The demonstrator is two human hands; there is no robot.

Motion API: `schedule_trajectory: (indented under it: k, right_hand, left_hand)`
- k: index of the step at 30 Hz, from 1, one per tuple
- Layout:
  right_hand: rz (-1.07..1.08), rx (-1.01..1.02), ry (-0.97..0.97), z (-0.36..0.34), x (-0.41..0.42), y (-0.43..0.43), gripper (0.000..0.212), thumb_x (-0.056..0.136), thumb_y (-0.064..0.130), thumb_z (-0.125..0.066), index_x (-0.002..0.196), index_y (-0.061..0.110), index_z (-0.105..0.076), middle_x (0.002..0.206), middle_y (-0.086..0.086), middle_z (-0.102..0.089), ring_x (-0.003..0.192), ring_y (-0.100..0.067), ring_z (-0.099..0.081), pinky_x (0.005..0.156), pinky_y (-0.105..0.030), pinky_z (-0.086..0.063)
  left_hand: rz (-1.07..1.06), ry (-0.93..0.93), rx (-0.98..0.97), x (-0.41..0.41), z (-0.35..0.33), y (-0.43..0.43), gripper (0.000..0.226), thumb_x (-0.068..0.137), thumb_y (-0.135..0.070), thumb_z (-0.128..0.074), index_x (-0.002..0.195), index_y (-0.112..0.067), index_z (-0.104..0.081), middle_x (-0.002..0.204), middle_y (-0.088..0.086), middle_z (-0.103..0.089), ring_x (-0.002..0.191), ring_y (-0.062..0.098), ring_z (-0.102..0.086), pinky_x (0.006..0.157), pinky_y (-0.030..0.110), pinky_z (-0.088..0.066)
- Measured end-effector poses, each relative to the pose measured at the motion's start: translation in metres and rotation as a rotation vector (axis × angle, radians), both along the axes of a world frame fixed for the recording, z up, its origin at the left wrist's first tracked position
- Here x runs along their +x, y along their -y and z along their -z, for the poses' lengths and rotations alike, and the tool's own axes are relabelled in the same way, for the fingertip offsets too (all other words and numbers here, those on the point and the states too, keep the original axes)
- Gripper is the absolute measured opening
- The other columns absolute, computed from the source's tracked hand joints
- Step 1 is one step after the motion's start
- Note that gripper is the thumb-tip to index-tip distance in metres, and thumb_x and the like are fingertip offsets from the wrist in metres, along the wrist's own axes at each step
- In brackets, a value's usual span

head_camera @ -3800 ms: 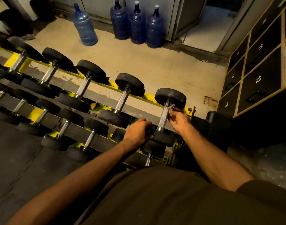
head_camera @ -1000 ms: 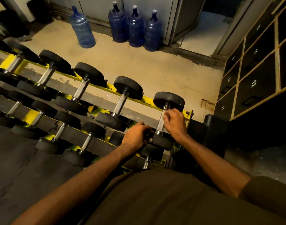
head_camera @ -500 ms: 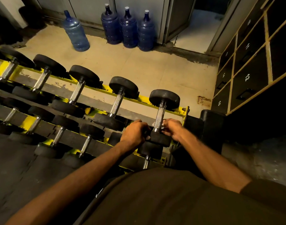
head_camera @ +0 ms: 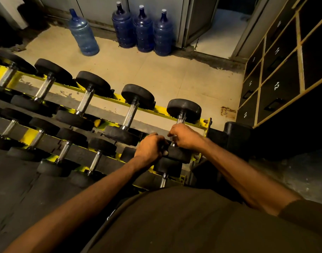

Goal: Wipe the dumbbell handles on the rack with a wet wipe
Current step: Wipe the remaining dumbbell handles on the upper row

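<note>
Your left hand (head_camera: 150, 147) clamps near head (head_camera: 180, 154), steadying dumbbell against roll; your right hand (head_camera: 186, 136) wraps handle (head_camera: 181, 119), wipe (head_camera: 172, 137) mostly hidden inside.

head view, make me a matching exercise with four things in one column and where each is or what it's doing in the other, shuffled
Column one:
1 right hand
2 left hand
3 pale jug
4 lockers

Column two:
a standing alone on the floor
b curled round the dumbbell handle
c numbered doors along the right side
d gripping the dumbbell's near weight

Pairs: 1-b, 2-d, 3-a, 4-c
</note>
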State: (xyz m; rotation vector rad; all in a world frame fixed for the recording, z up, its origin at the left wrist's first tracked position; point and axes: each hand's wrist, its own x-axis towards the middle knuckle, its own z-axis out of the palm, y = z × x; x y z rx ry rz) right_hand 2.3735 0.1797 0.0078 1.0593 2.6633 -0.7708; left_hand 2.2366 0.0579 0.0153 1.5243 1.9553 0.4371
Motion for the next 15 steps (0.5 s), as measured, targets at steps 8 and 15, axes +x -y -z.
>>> schedule_trajectory:
  k: [8, 15]
  right_hand:
    - [-0.211, 0.03, 0.403, -0.023, -0.045, 0.0, 0.01, 0.091, 0.02, -0.066, 0.101, 0.022, -0.068, 0.087, 0.001, -0.063, 0.081, -0.016, -0.059, 0.069, -0.031, -0.052]
    - [-0.087, -0.025, 0.197, -0.024, -0.03, 0.003, 0.019, 0.086, 0.009, -0.068, 0.101, 0.019, -0.072, 0.091, -0.001, -0.067, 0.086, -0.019, -0.062, 0.073, -0.032, -0.053]
  left_hand:
    - [0.0, -0.006, -0.005, 0.003, -0.003, 0.0, 0.034, 0.077, -0.014, -0.082, 0.11, -0.021, -0.074, 0.106, -0.002, -0.061, 0.099, 0.021, -0.063, 0.088, 0.041, -0.056]
    - [0.003, -0.023, 0.018, 0.001, 0.002, 0.001, 0.034, 0.078, -0.019, -0.083, 0.11, -0.023, -0.074, 0.105, -0.002, -0.061, 0.097, 0.02, -0.062, 0.086, 0.042, -0.055]
